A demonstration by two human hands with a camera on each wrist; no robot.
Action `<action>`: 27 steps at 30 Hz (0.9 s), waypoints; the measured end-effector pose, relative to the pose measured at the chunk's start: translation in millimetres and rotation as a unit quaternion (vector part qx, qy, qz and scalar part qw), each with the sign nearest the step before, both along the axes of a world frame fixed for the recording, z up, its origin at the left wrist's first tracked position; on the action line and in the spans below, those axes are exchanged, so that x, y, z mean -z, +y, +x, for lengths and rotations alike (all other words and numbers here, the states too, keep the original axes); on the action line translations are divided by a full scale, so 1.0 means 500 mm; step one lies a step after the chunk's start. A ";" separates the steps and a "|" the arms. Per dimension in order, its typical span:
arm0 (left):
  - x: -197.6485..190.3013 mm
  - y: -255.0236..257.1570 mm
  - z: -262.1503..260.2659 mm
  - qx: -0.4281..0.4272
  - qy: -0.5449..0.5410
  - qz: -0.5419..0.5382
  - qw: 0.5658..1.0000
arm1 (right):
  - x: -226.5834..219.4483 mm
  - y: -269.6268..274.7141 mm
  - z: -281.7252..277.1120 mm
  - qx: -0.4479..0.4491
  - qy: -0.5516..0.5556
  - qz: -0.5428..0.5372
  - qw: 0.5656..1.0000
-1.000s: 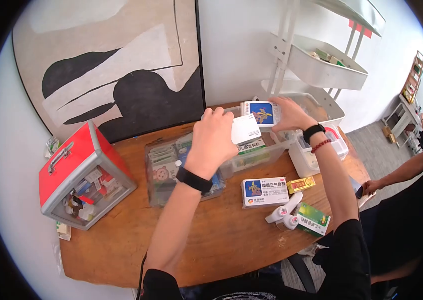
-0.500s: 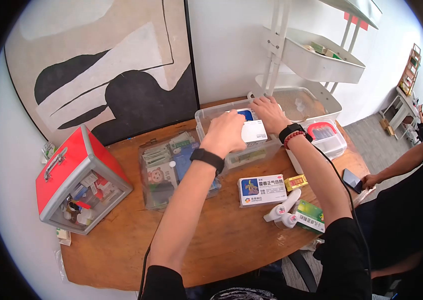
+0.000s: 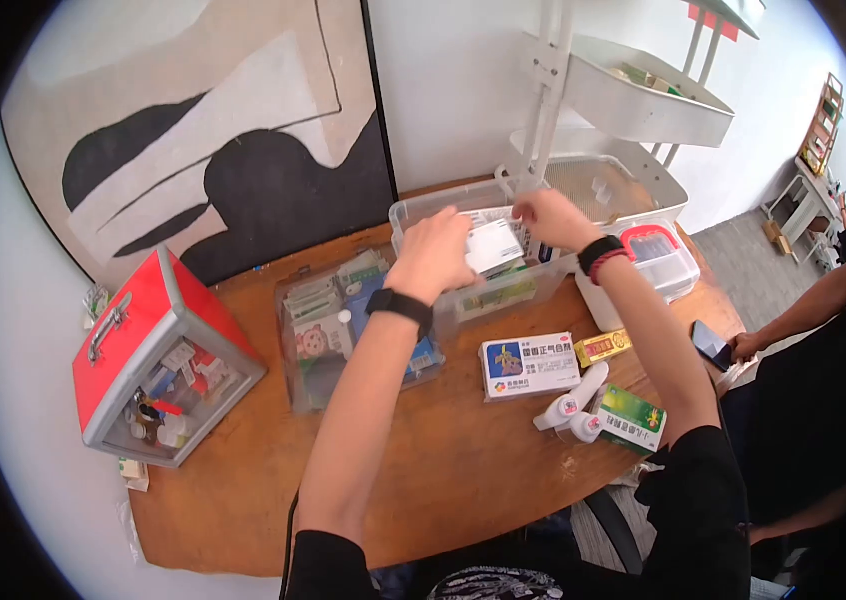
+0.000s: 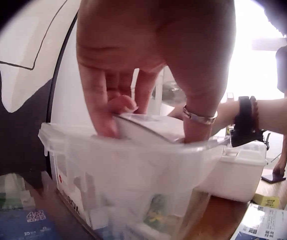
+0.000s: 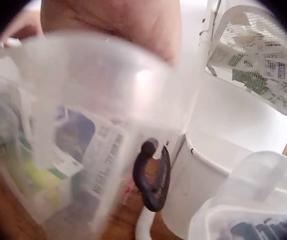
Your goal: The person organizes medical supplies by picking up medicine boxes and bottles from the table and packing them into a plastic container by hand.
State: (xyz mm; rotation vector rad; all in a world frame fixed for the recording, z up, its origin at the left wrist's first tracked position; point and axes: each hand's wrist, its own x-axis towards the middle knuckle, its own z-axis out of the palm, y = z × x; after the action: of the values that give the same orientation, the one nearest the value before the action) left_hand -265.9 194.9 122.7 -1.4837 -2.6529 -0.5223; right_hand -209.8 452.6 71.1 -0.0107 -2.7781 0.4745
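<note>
My left hand grips a white carton from above, inside the clear plastic bin. In the left wrist view, its fingers and ringed thumb lie on opposite sides of the tilted carton, at the height of the bin's rim. Bent fingers of my right hand reach over the bin's right back part, close beside the carton. The bin wall hides their tips in the right wrist view, and I cannot tell whether they hold anything. Through that wall show a blue-and-white medicine box and a green-and-yellow box.
Left of the bin lies a clear case of packets, then a red medicine chest. In front are a white-and-blue box, a yellow box, white bottles and a green box. A white trolley stands behind; another person holds a phone.
The blue-pictured box near my right hand has gone down into the bin. My left hand has lowered the white carton into it. The right hand has drawn its fingers in over the bin.
</note>
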 end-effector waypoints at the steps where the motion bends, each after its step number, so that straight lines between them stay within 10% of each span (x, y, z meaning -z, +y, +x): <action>1: 0.002 0.010 0.003 0.009 0.000 -0.020 1.000 | -0.025 -0.008 0.020 -0.005 0.010 -0.075 0.997; 5: 0.024 0.044 -0.015 0.010 -0.018 -0.078 0.997 | -0.098 -0.079 0.163 0.024 0.108 -0.086 0.990; 16: 0.061 0.042 -0.039 0.051 -0.267 -0.051 0.961 | -0.073 -0.190 0.456 -0.051 -0.186 -0.164 0.967; 22: 0.027 0.041 -0.030 0.003 -0.291 -0.173 0.941 | -0.114 -0.174 0.359 0.016 -0.059 -0.206 0.977; 27: 0.036 0.050 -0.022 -0.066 -0.217 -0.140 0.964 | -0.073 -0.066 0.080 -0.077 0.047 0.005 0.996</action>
State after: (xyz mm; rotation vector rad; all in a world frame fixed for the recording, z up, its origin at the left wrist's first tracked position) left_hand -276.7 220.1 104.6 -1.3708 -3.2583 -0.5314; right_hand -169.7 419.7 107.7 0.2237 -2.6996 0.4848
